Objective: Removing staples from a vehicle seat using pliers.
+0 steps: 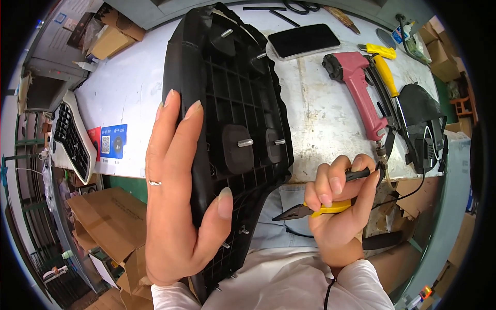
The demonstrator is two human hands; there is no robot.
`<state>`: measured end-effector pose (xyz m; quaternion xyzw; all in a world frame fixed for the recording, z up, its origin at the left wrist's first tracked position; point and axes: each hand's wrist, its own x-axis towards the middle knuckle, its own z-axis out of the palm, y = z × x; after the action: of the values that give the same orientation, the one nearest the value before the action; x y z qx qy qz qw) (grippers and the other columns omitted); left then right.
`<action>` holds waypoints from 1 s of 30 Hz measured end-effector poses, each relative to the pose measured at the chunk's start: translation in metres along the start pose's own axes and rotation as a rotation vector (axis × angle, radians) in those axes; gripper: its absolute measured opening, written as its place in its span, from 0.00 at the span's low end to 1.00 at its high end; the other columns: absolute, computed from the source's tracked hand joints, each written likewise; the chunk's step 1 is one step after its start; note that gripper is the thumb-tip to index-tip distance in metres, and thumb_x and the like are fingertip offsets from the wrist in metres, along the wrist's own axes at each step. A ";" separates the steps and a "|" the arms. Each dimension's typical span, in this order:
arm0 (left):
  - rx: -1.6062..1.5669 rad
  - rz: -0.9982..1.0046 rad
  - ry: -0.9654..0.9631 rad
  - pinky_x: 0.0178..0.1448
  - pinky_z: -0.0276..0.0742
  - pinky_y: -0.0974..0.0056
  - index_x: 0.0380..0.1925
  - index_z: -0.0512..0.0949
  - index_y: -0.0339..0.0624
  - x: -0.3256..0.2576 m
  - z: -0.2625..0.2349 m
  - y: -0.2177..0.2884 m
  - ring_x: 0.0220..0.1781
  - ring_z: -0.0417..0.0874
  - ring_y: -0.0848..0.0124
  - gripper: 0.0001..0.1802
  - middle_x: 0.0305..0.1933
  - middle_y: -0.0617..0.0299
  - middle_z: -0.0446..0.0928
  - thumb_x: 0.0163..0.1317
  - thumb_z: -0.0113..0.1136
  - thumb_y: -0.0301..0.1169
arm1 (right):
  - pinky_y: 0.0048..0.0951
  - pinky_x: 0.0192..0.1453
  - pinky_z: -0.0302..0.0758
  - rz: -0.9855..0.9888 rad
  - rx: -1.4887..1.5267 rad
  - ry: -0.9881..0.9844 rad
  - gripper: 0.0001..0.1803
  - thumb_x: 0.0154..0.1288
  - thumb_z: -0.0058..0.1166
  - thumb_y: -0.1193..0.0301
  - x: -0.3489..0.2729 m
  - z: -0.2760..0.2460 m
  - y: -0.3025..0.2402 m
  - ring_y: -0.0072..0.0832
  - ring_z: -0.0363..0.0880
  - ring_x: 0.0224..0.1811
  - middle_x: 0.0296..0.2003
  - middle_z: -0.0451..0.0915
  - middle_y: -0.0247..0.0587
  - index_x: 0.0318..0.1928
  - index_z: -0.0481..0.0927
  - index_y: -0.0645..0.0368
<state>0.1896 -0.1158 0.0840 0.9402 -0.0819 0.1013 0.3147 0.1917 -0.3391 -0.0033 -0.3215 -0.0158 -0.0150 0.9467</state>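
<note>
A black motorcycle seat (237, 93) stands tilted along the table edge in front of me, its ribbed plastic underside and several metal studs facing me. Black cover material wraps its rim and looks ragged along the right edge. My left hand (178, 191) lies along the seat's left side, fingers straight against the cover and thumb reaching over the underside edge. To the right of the seat, my right hand (343, 206) is closed around pliers (330, 207) with yellow and black handles. Their dark jaws point left toward the seat, apart from it.
On the white table (310, 108) lie a phone (304, 41), a red air stapler (356, 88) with a hose, a yellow-handled screwdriver (385, 75) and a yellow cutter (378, 50). A black mesh bag (421, 111) sits rightward. Left are a white-rimmed seat (77, 139) and cardboard boxes (108, 217).
</note>
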 end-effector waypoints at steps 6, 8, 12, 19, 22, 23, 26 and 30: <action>-0.060 -0.038 0.033 0.84 0.49 0.52 0.77 0.60 0.30 0.000 0.003 0.001 0.85 0.55 0.52 0.45 0.84 0.42 0.53 0.71 0.54 0.53 | 0.34 0.37 0.72 -0.080 -0.138 -0.166 0.19 0.86 0.34 0.49 -0.021 -0.030 0.019 0.32 0.70 0.33 0.39 0.71 0.44 0.57 0.62 0.50; -0.088 -0.043 0.040 0.84 0.49 0.52 0.77 0.60 0.29 0.001 0.005 0.001 0.85 0.55 0.52 0.45 0.84 0.42 0.52 0.71 0.54 0.53 | 0.35 0.38 0.73 -0.142 -0.264 -0.139 0.22 0.85 0.34 0.48 -0.031 -0.033 0.032 0.33 0.72 0.34 0.41 0.71 0.47 0.60 0.62 0.51; -0.121 -0.045 0.072 0.85 0.47 0.52 0.77 0.60 0.29 -0.001 0.005 0.005 0.85 0.55 0.52 0.45 0.84 0.41 0.53 0.70 0.54 0.51 | 0.37 0.38 0.75 -0.313 -0.175 -0.142 0.29 0.83 0.35 0.45 -0.038 -0.033 0.039 0.36 0.74 0.36 0.44 0.73 0.52 0.66 0.60 0.55; -0.087 -0.009 0.054 0.85 0.45 0.53 0.77 0.60 0.27 0.002 0.007 0.009 0.85 0.54 0.52 0.42 0.84 0.41 0.54 0.70 0.52 0.45 | 0.38 0.36 0.75 -0.387 -0.155 -0.171 0.25 0.85 0.36 0.50 -0.018 -0.014 0.049 0.35 0.73 0.34 0.43 0.74 0.55 0.64 0.61 0.58; -0.057 -0.012 0.027 0.85 0.45 0.53 0.77 0.59 0.27 0.002 0.005 0.009 0.85 0.54 0.52 0.42 0.84 0.41 0.54 0.70 0.51 0.43 | 0.38 0.36 0.76 -0.435 -0.064 -0.125 0.24 0.85 0.38 0.53 -0.012 -0.008 0.050 0.35 0.74 0.35 0.43 0.74 0.56 0.64 0.61 0.61; -0.064 -0.002 0.029 0.85 0.44 0.53 0.77 0.59 0.26 0.002 0.005 0.007 0.85 0.54 0.52 0.42 0.84 0.41 0.53 0.70 0.51 0.43 | 0.38 0.36 0.76 -0.434 -0.063 -0.123 0.24 0.85 0.38 0.53 -0.012 -0.008 0.050 0.35 0.74 0.35 0.43 0.74 0.56 0.64 0.61 0.61; -0.068 0.007 0.025 0.85 0.44 0.53 0.77 0.58 0.26 0.001 0.005 0.005 0.85 0.54 0.52 0.42 0.84 0.40 0.53 0.70 0.50 0.43 | 0.37 0.35 0.75 -0.317 -0.048 -0.159 0.25 0.85 0.36 0.51 -0.013 -0.009 0.046 0.35 0.73 0.34 0.43 0.73 0.54 0.65 0.61 0.59; -0.036 0.024 -0.001 0.85 0.45 0.52 0.77 0.57 0.26 0.003 0.002 0.004 0.85 0.54 0.51 0.42 0.84 0.39 0.52 0.70 0.50 0.43 | 0.36 0.35 0.74 -0.346 -0.003 -0.160 0.25 0.84 0.37 0.51 -0.019 -0.015 0.041 0.35 0.73 0.34 0.44 0.73 0.53 0.65 0.60 0.58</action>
<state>0.1914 -0.1203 0.0853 0.9334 -0.0950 0.1033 0.3302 0.1745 -0.3149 -0.0408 -0.3157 -0.1459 -0.1521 0.9252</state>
